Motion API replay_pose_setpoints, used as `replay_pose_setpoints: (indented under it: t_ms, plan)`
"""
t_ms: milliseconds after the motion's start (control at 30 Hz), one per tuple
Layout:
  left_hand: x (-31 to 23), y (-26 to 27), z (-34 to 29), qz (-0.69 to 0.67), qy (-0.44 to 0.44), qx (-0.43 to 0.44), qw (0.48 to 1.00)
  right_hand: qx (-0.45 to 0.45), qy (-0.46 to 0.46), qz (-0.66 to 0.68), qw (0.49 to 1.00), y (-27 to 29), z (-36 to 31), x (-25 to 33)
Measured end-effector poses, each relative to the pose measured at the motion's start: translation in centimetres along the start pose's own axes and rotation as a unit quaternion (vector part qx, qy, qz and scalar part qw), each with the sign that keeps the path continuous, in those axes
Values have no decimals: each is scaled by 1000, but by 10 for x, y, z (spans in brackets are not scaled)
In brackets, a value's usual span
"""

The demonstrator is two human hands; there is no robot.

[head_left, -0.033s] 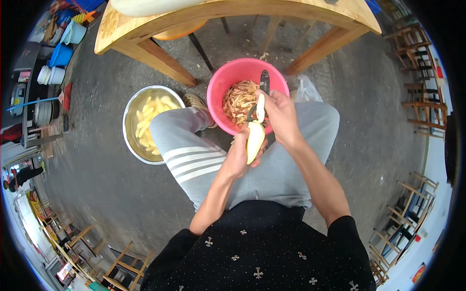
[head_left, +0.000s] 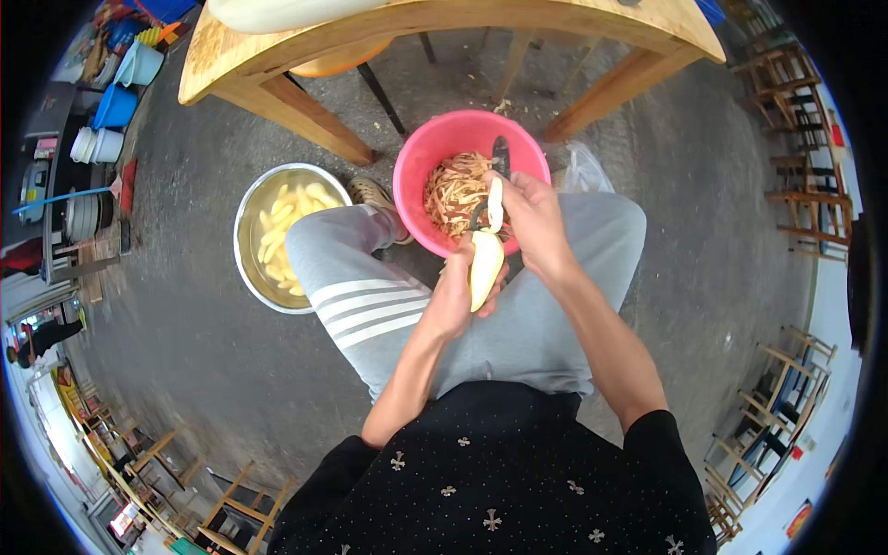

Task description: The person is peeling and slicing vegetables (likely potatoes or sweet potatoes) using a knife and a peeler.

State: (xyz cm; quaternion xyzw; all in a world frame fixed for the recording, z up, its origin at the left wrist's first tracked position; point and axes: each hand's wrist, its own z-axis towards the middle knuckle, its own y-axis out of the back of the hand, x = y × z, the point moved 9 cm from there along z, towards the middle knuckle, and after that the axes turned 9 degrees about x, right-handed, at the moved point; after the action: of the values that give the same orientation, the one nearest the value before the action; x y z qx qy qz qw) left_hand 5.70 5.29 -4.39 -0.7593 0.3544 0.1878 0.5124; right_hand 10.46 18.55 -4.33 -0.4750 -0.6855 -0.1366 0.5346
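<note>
My left hand (head_left: 455,294) is wrapped round a long, pale yellow peeled potato (head_left: 486,270), its pointed end toward me. Just beyond the potato's far end, my right hand (head_left: 536,217) is closed on a peeler (head_left: 496,205) with white and black parts. The peeler's dark end sticks out past my fingers, and its working edge is too small to make out. Both hands are between my knees, over the near rim of a pink tub (head_left: 412,153). Brown and pale peelings (head_left: 453,190) lie heaped inside the tub.
Left of my leg, a steel basin (head_left: 242,236) holds several peeled potatoes (head_left: 287,217) in liquid. A wooden table (head_left: 462,28) stands ahead, its legs beyond the tub. A clear plastic bag (head_left: 585,171) lies by my right knee. Wooden chairs (head_left: 791,199) line the right side.
</note>
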Motion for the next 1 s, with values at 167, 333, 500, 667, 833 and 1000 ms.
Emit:
replay_pose_setpoints:
  t_ms: [167, 333, 500, 667, 833, 1000]
  plan:
    - [2, -14, -5, -35, 8, 43, 998, -68, 7, 75, 995, 20, 5, -8]
    - [-8, -9, -2, 50, -68, 52, 995, -130, 62, -495, 857, 35, 9, 21]
    - [-34, -17, -11, 153, -118, -9, 981, -164, 427, -622, 635, 13, -12, 56]
    - [-37, -1, -16, 168, -103, -21, 980, -145, 166, -96, 971, 48, 3, 19]
    - [-42, 6, -16, 260, -131, -49, 955, -67, 186, -11, 980, 5, -53, 73]
    - [-57, -3, -20, 353, -231, -89, 902, -107, 198, -74, 971, 16, -55, 85]
